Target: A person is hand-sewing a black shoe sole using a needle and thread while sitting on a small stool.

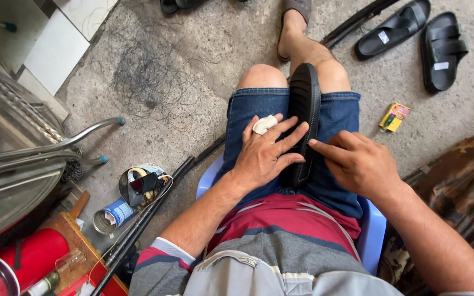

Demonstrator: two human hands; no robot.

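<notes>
A black sandal (304,104) lies on its edge between my thighs, sole side toward the left, on my blue denim shorts (250,112). My left hand (267,153) rests flat against the sandal's near part, fingers spread over it; the index finger wears a white bandage (264,124). From the right, my right hand (357,161) presses its fingertips against the sandal's near edge, opposite the left hand's fingers. I sit on a blue plastic stool (371,230).
A pair of black sandals (412,33) lies on the concrete floor at the top right, with a small yellow box (394,117) nearby. At the left stand open tins (111,215), a metal table frame (56,145), a red cylinder (28,257) and a long black rod (149,214).
</notes>
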